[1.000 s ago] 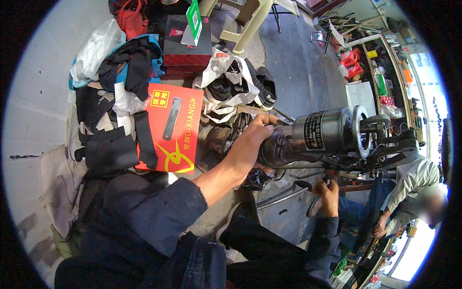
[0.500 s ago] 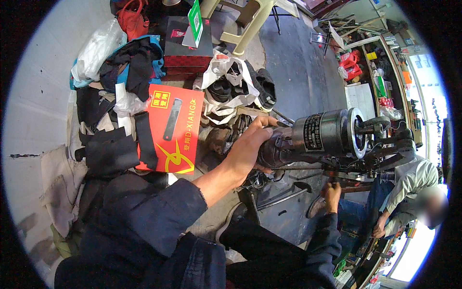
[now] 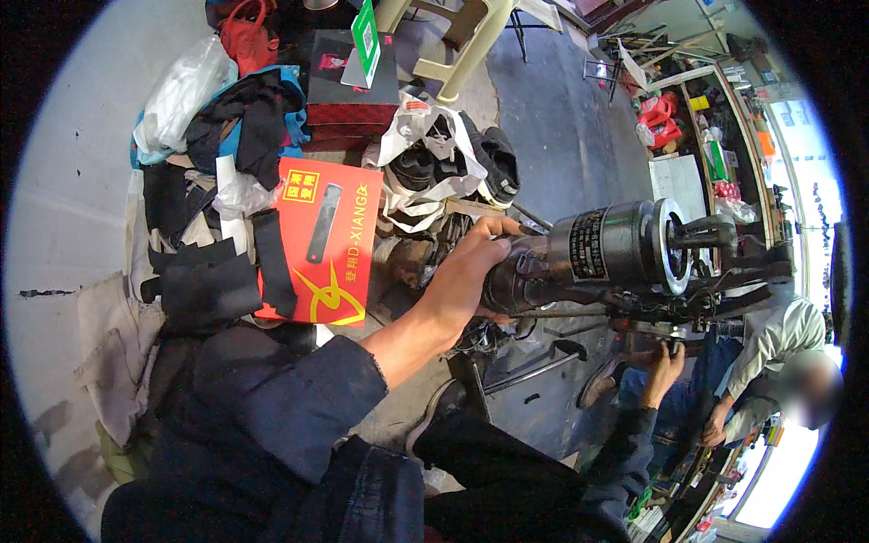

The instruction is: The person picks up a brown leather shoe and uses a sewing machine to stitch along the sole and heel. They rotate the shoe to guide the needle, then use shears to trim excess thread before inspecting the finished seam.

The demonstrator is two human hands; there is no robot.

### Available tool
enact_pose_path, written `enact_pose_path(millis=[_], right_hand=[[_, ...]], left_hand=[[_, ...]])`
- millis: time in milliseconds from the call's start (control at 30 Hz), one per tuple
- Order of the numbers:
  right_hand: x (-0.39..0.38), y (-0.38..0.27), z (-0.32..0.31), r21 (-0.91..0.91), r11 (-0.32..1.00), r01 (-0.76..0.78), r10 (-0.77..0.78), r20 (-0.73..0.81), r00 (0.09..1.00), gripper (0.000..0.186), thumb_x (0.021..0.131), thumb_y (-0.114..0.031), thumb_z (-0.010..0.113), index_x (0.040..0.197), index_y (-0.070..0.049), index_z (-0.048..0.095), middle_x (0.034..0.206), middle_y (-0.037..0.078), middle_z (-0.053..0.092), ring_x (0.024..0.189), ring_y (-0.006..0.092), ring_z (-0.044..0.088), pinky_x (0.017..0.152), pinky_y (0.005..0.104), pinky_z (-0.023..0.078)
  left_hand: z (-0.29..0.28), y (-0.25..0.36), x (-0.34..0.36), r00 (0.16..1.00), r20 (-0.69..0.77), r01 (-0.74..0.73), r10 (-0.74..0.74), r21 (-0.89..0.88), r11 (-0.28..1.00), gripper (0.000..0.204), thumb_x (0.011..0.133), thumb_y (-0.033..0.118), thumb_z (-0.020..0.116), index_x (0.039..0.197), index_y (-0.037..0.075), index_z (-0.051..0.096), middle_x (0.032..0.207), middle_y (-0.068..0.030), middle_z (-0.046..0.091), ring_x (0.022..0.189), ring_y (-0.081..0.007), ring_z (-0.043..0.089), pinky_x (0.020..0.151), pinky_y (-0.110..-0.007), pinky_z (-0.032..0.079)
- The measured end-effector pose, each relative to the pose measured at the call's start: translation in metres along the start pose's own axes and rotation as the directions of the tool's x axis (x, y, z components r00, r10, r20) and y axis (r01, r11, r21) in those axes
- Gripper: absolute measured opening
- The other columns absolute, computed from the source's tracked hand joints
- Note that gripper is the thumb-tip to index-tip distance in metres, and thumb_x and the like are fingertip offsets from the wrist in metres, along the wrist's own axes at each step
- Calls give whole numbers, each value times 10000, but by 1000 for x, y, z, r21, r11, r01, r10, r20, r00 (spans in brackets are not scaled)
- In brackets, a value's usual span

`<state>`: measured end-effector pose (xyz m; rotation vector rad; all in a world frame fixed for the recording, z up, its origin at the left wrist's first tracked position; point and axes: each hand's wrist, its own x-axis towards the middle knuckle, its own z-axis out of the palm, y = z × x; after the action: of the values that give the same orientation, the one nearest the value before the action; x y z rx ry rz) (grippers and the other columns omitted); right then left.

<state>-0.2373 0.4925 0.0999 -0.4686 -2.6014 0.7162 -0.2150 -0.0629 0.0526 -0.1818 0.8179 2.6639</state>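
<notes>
A dark metal machine that looks like a hand-cranked shoe-repair sewing machine (image 3: 593,246) reaches across the right of the head view, with a thick cylinder and linkages. My left hand (image 3: 466,276) is closed around a dark, glossy piece (image 3: 518,279) at the machine's left end; whether it is a shoe or part of the machine I cannot tell. Below the cylinder, my right hand (image 3: 665,373) grips a small dark handle (image 3: 672,347) at the machine's underside, its fingers curled.
A red printed card (image 3: 335,226) and black fabric scraps (image 3: 204,285) lie at left. Dark shoes (image 3: 493,163) in a white bag sit beyond my left hand. A black-and-red box (image 3: 353,109) stands behind. Another person (image 3: 769,353) sits at the right, near crowded shelves.
My right hand has moved right and turned with the handle. The linkages at the machine's right end have shifted. My left hand stays nearly in place on the dark piece.
</notes>
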Motion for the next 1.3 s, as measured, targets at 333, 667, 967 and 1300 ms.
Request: enact_pose_path(millis=[333,667,967,1300], right_hand=[[-85,-48,73,155,962,-225,108,543,833,165,998,-172,660,1023,-12,627,761,81,677,651,179,664,567,302,505],[-14,-27,1,263,959,-103,119,-46,992,296,995,-69,665,1261,33,584,1099,60,658,841,140,603,681,280,518],[-57,18,88,100,974,-202,134,464,876,126,984,-142,673,1029,-45,606,769,41,624,594,137,567,491,307,451],[-42,-70,-4,340,941,-3,-32,99,995,370,987,-66,674,1331,40,590,1211,101,663,979,179,643,861,345,569]], left_hand=[[-1,-1,-1,1000,7,-15,15,10,1000,347,1027,333,483,1334,176,521,1156,-45,675,950,-169,729,577,-340,635],[1,0,-2,1000,16,-27,27,14,1000,364,1026,328,473,1341,148,508,1155,-49,679,948,-171,723,602,-347,635],[0,-1,-2,999,18,-31,31,19,999,351,1028,286,454,1346,145,503,1156,-51,675,940,-159,715,608,-339,633],[-2,-3,-3,999,10,-39,40,-10,999,343,1027,279,473,1345,162,522,1114,-43,677,903,-134,710,602,-318,617]])
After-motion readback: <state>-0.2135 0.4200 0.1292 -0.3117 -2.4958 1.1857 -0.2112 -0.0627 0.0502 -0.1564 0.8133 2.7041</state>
